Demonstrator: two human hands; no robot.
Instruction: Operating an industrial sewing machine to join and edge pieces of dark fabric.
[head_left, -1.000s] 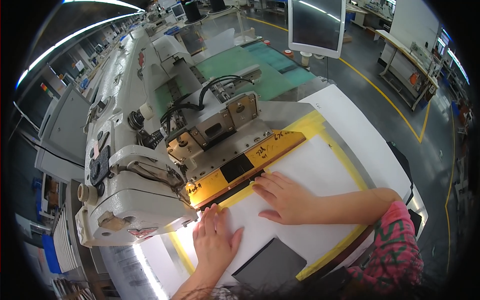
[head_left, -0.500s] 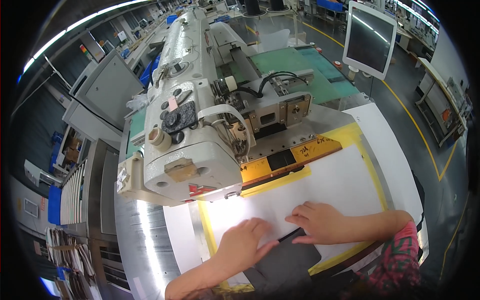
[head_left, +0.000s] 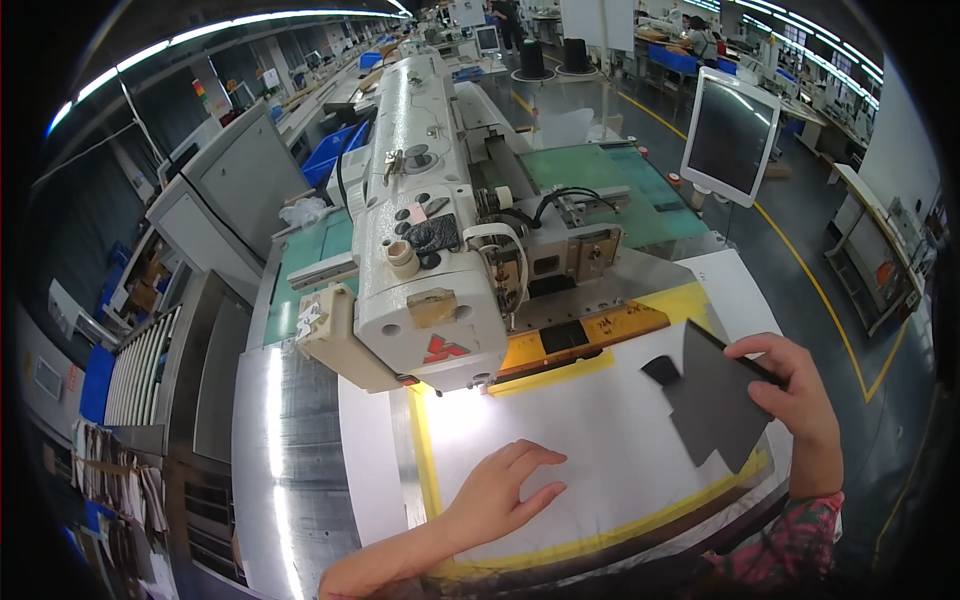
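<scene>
My right hand [head_left: 795, 385] is closed on the edge of a flat, dark grey cut piece [head_left: 722, 408], thumb on one side and fingers on the other. The piece has stepped edges and a small black flap, and it is lifted and tilted above the right part of a white sheet [head_left: 590, 430]. Yellow tape [head_left: 427, 460] borders that sheet. My left hand [head_left: 505, 490] hovers over or rests on the sheet with fingers spread and nothing in them; contact is unclear. Beyond both hands stands the white head of an industrial sewing machine [head_left: 432, 330], its lamp lighting the sheet's left part.
An orange bar [head_left: 585, 332] of the machine's clamp crosses behind the sheet. A monitor [head_left: 733, 135] stands at the back right. Left of the machine are a bare metal tabletop [head_left: 300, 460] and a grey cabinet [head_left: 235, 175]. Thread cones [head_left: 532, 60] stand at the back.
My right hand has lifted the dark grey piece off the front of the sheet and carried it to the right. My left hand stays low over the sheet. The whole view has shifted.
</scene>
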